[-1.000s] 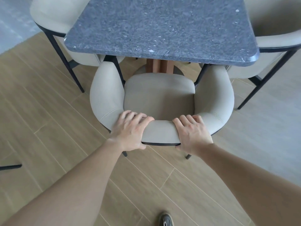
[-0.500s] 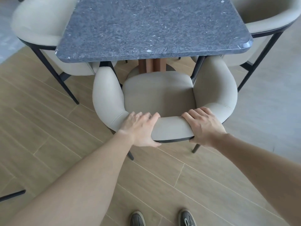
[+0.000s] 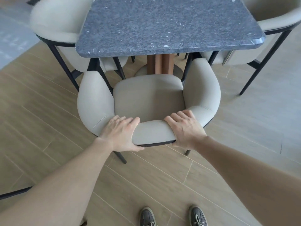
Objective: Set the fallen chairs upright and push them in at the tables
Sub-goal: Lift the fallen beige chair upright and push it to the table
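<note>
A beige padded chair [image 3: 146,95] with thin black legs stands upright in front of a square dark blue-grey stone table [image 3: 167,25]. Its seat front lies just short of the table's near edge, and the arm tips are about level with that edge. My left hand [image 3: 120,132] grips the curved backrest from above, thumb under the black rim. My right hand [image 3: 185,128] grips the same backrest a little further right.
A second beige chair [image 3: 58,25] stands at the table's left side and a third [image 3: 273,18] at its right. The table rests on a brown wooden pedestal [image 3: 160,64]. My shoes [image 3: 172,216] stand on wood-look floor. A dark bar [image 3: 14,194] lies at the left edge.
The chair now sits further out from under the table edge, with more seat showing. Both hands keep their grip on the backrest. My feet have come into view.
</note>
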The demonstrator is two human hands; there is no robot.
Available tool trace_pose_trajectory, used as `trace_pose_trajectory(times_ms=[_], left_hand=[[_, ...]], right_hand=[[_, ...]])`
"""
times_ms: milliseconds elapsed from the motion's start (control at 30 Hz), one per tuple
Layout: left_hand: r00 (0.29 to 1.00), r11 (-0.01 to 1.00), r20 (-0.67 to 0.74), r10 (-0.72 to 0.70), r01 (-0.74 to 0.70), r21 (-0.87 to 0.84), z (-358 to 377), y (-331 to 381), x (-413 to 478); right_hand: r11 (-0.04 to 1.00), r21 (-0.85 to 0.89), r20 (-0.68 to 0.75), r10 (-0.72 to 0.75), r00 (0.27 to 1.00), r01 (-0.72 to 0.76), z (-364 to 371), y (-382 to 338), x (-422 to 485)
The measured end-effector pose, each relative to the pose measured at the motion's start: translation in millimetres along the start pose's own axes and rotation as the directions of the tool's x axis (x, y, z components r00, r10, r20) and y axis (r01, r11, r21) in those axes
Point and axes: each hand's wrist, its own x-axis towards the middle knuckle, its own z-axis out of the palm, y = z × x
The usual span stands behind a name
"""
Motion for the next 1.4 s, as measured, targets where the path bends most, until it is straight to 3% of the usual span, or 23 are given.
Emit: trace_pose_trajectory(times_ms=[133, 367, 800, 1400], left_hand=[[0.999, 1.000, 0.053, 0.007, -0.007, 0.009, 1, -24, -12], [0.997, 0.997, -0.009, 0.078, -0.078, 0.011, -2, -20, -7], [0.995, 0.994, -0.043, 0.089, -0.091, -0.064, -7, 80, 55], [1.000, 0.999, -0.011, 0.027, -0.027, -0.021, -20, 52, 92]], right_hand=[[1.000, -0.019, -0.025, -0.002, 1.000, 0.002, 5, -23, 14], [0.997, -0.071, -0.021, 0.027, 0.999, -0.029, 5, -20, 12], [0.989, -0.087, 0.056, 0.124, 0.991, -0.119, -5, 76, -49], [0.996, -0.059, 0.029, 0.067, 0.997, -0.066, -3, 101, 1]])
